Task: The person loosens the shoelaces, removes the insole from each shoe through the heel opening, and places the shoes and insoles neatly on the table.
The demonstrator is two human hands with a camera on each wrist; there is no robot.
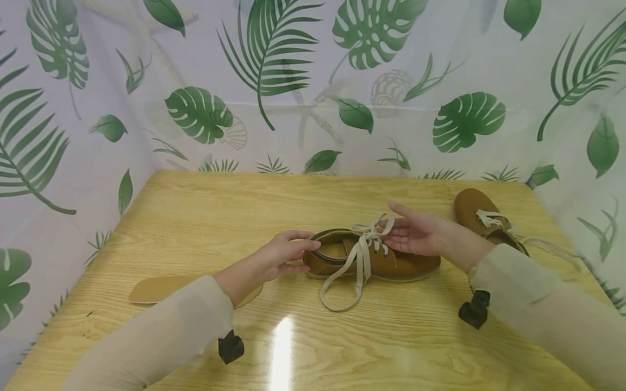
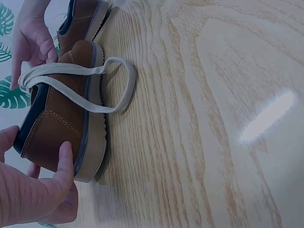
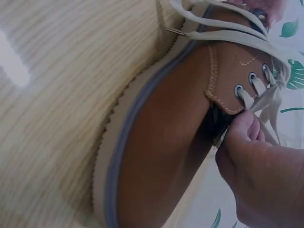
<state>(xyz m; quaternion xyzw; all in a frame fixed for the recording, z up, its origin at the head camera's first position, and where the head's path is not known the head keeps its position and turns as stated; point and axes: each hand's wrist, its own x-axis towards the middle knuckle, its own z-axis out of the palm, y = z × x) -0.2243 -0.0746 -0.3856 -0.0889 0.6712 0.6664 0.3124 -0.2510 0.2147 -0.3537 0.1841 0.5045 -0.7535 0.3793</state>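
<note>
A brown lace-up shoe [image 1: 415,265] sits upright on the wooden table, toe to the right. My left hand [image 1: 286,252] holds its heel, the thumb at the dark collar and a finger against the side, as the left wrist view shows. Cream laces [image 1: 363,259] are tied over the tongue, with a long loop hanging down the near side onto the table. My right hand [image 1: 420,231] is at the far side of the laces, palm partly showing, its fingers rather straight. In the right wrist view its fingertips touch the shoe beside the lowest eyelet [image 3: 239,91].
A second brown shoe [image 1: 470,209] lies at the back right, its lace [image 1: 548,245] trailing rightward. Under my left forearm is a flat tan insole-shaped piece [image 1: 161,289], partly hidden. Leaf-printed cloth [image 1: 293,141] stands around the table [image 1: 371,347].
</note>
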